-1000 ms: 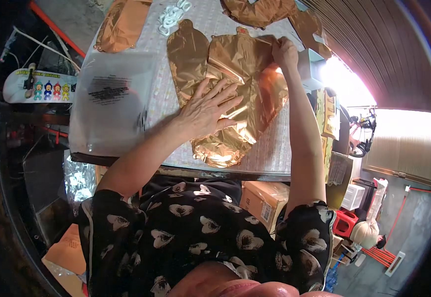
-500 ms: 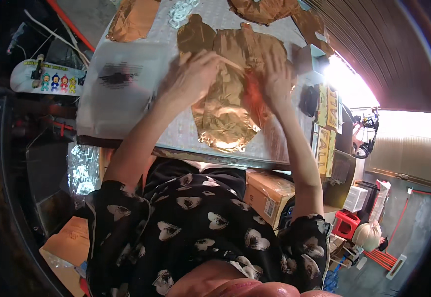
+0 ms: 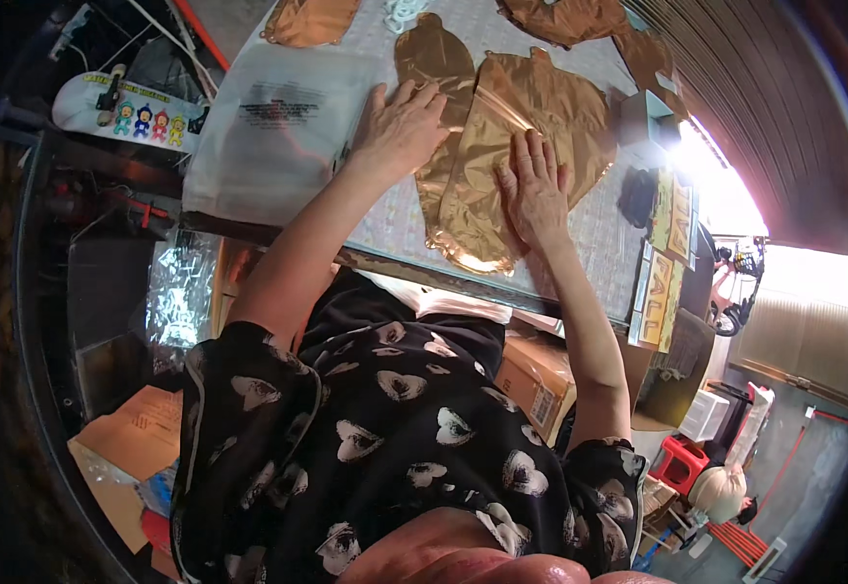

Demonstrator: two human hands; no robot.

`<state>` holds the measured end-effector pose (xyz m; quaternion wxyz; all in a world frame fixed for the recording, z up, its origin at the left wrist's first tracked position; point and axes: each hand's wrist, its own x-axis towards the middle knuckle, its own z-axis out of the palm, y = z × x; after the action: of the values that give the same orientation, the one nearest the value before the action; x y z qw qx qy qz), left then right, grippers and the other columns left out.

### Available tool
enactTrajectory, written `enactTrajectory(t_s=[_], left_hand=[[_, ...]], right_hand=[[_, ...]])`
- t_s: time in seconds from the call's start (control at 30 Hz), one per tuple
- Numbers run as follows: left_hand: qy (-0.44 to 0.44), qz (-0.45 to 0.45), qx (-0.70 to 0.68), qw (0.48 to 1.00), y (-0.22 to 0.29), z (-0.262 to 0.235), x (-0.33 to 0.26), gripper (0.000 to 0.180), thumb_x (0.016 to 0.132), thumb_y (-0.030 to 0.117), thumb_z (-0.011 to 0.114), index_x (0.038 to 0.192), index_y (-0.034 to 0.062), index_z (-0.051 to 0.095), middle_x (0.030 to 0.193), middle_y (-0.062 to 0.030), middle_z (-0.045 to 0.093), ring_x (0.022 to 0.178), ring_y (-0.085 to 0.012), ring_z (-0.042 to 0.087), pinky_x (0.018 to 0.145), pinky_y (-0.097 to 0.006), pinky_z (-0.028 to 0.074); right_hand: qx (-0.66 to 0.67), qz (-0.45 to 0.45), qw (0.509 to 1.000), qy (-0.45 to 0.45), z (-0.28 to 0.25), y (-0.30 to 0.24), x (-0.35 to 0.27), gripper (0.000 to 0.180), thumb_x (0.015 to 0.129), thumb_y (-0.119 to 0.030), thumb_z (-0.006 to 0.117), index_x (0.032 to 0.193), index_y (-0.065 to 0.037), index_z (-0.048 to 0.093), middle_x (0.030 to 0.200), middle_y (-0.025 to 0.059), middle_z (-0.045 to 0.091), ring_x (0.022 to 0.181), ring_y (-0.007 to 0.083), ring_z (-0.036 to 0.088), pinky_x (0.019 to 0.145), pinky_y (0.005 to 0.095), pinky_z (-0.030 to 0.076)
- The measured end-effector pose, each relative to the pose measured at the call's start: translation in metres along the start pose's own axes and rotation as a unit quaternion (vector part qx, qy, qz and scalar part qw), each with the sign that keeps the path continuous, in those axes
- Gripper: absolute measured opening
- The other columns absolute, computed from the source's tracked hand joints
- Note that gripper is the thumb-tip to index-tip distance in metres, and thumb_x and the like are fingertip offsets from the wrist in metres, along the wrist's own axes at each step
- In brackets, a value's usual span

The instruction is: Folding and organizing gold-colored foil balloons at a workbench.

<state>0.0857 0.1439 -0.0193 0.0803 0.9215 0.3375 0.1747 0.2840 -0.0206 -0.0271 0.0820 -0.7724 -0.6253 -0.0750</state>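
Observation:
A flat copper-gold foil balloon point(image 3: 490, 165) lies on the table in front of me, its lower end crinkled and shiny near the front edge. My right hand point(image 3: 539, 190) rests palm down on its right part, fingers stretched out. My left hand point(image 3: 400, 129) is over the left part of the foil, fingers spread, with nothing visible in it. Beyond that hand, a rounded lobe of foil point(image 3: 434, 49) sticks out at the upper left. Left of my left hand lies a clear plastic bag point(image 3: 278, 146) with a printed block on it.
More copper foil pieces lie at the far left point(image 3: 312, 19) and far right point(image 3: 560, 19), with a white tangle point(image 3: 405, 12) between them. Small boxes point(image 3: 663, 224) line the table's right side. A skateboard deck point(image 3: 132, 115) is off to the left, a cardboard box point(image 3: 533, 380) below the table.
My right hand, blurred before, has settled flat on the foil. A red blur beside it is gone. My left fingers have spread out. The whole view has shifted a little.

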Motion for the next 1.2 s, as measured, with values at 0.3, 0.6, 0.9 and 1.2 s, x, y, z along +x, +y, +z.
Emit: enactTrajectory(t_s=[0.3, 0.6, 0.9, 1.2], left_hand=[[0.009, 0.000, -0.011, 1.000, 0.001, -0.004, -0.003, 0.050, 0.094, 0.036, 0.068, 0.134, 0.0058, 0.061, 0.148, -0.0070, 0.054, 0.139, -0.0289, 0.045, 0.113, -0.060, 0.027], [0.038, 0.150, 0.020, 0.988, 0.017, 0.013, 0.033, 0.042, 0.098, 0.026, 0.065, 0.138, 0.0188, 0.061, 0.152, 0.0012, 0.052, 0.145, -0.0241, 0.044, 0.113, -0.055, 0.030], [-0.009, 0.125, 0.042, 0.991, 0.009, 0.040, 0.041, 0.041, 0.103, 0.036, 0.058, 0.140, 0.0197, 0.060, 0.154, 0.0012, 0.050, 0.146, -0.0232, 0.043, 0.116, -0.056, 0.028], [-0.021, 0.115, -0.027, 0.993, 0.020, -0.035, 0.003, 0.043, 0.102, 0.036, 0.059, 0.136, 0.0103, 0.064, 0.153, -0.0077, 0.053, 0.148, -0.0258, 0.041, 0.119, -0.051, 0.026]], right_hand=[[0.018, -0.001, 1.000, 0.012, 0.002, 0.001, -0.001, 0.062, 0.107, -0.044, 0.047, 0.160, -0.014, 0.036, 0.164, 0.0141, 0.036, 0.151, 0.0351, 0.032, 0.120, 0.0540, 0.026], [0.025, -0.007, 0.999, 0.023, 0.007, 0.002, 0.005, 0.060, 0.108, -0.044, 0.043, 0.160, -0.015, 0.036, 0.165, 0.0131, 0.035, 0.150, 0.0362, 0.034, 0.120, 0.0550, 0.025], [0.037, -0.026, 0.998, 0.046, 0.009, -0.002, 0.001, 0.063, 0.106, -0.048, 0.046, 0.158, -0.015, 0.039, 0.163, 0.0158, 0.038, 0.149, 0.0366, 0.034, 0.120, 0.0550, 0.025], [0.023, -0.014, 0.999, 0.038, -0.008, 0.001, 0.002, 0.067, 0.104, -0.050, 0.049, 0.159, -0.014, 0.038, 0.163, 0.0194, 0.036, 0.150, 0.0395, 0.031, 0.120, 0.0569, 0.023]])
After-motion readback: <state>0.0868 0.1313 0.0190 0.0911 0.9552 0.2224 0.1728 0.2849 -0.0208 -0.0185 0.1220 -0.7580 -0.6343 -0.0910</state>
